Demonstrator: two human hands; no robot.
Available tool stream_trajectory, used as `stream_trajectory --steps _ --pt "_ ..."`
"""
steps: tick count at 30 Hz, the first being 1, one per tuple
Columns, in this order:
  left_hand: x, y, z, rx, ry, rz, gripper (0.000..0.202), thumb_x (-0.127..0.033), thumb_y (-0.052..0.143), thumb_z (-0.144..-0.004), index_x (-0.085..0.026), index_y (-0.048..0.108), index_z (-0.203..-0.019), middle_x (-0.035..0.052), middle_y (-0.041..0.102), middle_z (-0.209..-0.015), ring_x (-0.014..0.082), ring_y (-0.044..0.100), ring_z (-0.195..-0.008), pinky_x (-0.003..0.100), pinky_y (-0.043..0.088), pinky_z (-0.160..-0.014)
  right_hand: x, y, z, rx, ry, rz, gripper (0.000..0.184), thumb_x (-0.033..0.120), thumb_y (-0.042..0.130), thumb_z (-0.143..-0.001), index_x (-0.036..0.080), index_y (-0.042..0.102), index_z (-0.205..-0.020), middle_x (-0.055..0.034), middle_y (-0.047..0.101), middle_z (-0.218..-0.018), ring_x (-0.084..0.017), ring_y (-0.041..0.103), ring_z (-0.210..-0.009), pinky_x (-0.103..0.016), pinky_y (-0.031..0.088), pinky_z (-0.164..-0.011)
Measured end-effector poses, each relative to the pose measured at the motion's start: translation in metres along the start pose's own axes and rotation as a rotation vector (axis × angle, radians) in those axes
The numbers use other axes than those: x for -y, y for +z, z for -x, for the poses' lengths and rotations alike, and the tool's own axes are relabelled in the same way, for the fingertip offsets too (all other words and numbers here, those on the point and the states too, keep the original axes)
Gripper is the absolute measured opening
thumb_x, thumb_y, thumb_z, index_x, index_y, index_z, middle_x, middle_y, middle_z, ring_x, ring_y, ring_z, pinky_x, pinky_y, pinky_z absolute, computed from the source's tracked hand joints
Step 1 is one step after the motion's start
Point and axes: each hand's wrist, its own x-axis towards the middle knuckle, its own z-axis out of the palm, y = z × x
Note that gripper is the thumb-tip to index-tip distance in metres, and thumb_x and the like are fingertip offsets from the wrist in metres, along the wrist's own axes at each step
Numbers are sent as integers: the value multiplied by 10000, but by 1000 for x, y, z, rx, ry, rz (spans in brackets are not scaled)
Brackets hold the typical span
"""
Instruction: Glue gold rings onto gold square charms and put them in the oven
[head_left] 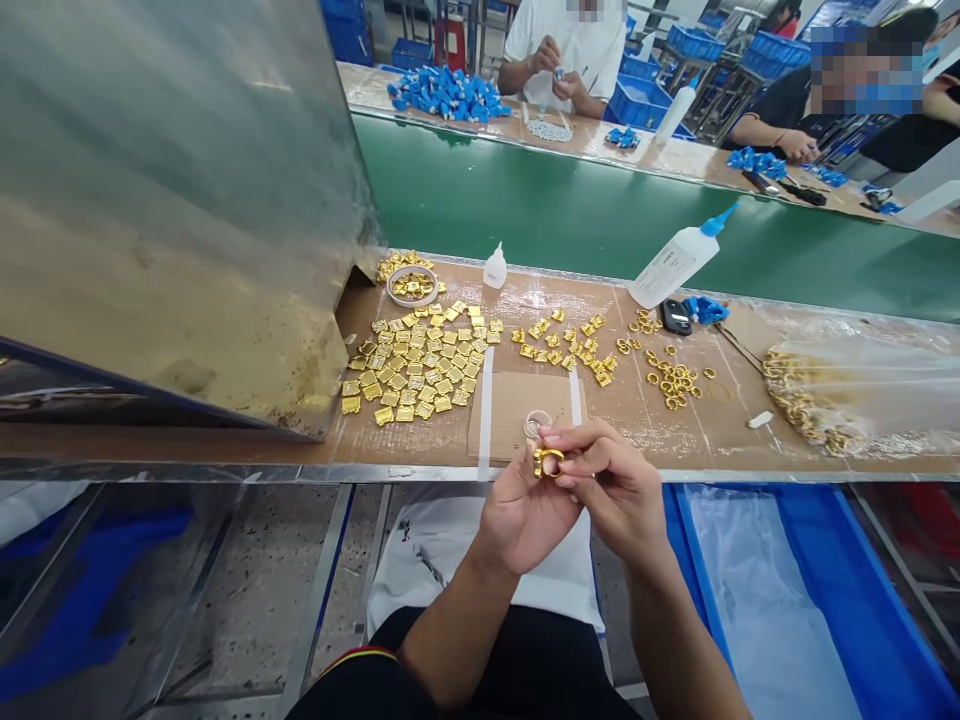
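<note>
gold ring (539, 462) between your hands
your left hand (521, 525) pinches one side, your right hand (624, 488) the other, near the cardboard pad (514, 400); loose rings (675, 383) lie beyond, rightward.

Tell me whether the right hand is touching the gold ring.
Touching. The head view shows the right hand with its fingertips against the gold ring's edge, no gap showing.

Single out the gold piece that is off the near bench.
It is the ring-shaped gold piece held between the left hand and right hand; the other gold pieces in view lie on the near bench.
</note>
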Motion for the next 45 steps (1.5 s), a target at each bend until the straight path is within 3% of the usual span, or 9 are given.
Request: stream_trajectory --steps 4,7,11,14,17,20,27,38,45 --pt "2 1 2 11 26 -50 164 -160 813 -857 -185 671 -779 -35 579 -723 85 579 -656 196 540 -709 3 0 1 -1 -18 12 177 274 747 -950 272 715 -776 -48 820 -989 -249 795 -1023 -447 650 -932" --pt "1 -4 1 131 99 -184 312 -339 952 -718 -182 684 -705 -21 568 -710 110 549 -667 226 530 -709 2 1 4 2 -28 -24 138 258 743 -957 279 721 -822 -41 817 -1025 -254 776 -1102 -462 623 -988" --pt "-6 -17 -4 248 479 -589 376 -540 906 -720 -221 720 -646 10 523 -690 170 486 -722 282 467 -727 2 7 14 -127 54 -54 85 372 759 -949 290 740 -956 -66 774 -1116 -248 737 -1148 -431 601 -1010" --pt "-14 -25 -5 270 690 -853 240 -484 860 -803 -277 784 -708 22 540 -693 197 480 -730 314 426 -743 7 11 23 -176 168 -130 236 474 767 -925 283 724 -1056 -60 734 -1032 -200 743 -950 -313 636 -820" --pt "-21 -27 -2 284 703 -981 78 -324 890 -791 -296 824 -760 28 589 -715 194 497 -705 318 406 -715 13 12 28 -161 254 -210 228 436 799 -907 291 713 -1061 -26 720 -986 -163 723 -860 -255 622 -754" --pt "-26 -24 1 271 673 -965 160 -215 963 -680 -273 826 -740 23 615 -705 182 527 -685 312 422 -700 15 10 28 -152 255 -283 161 390 797 -918 284 720 -1010 -23 719 -961 -159 716 -871 -244 611 -745" --pt "-28 -28 -8 591 1088 -1133 299 -399 842 -845 -235 740 -1072 5 672 -835 145 610 -757 251 468 -672 12 6 28 -88 199 -308 106 340 816 -905 274 780 -980 -50 716 -950 -176 702 -887 -261 594 -722" --pt "-27 -35 -17 662 981 -1054 374 -463 807 -858 -241 688 -1134 -26 567 -806 126 552 -738 245 437 -659 6 7 28 51 -6 -181 154 355 731 -975 332 802 -1110 -40 716 -949 -171 687 -880 -305 589 -793" --pt "-25 -36 -23 675 1066 -1055 387 -511 790 -854 -260 687 -1131 -23 560 -775 130 537 -693 249 424 -623 5 11 31 25 -45 -120 119 334 704 -994 302 793 -1065 -38 704 -944 -171 688 -849 -310 586 -762"
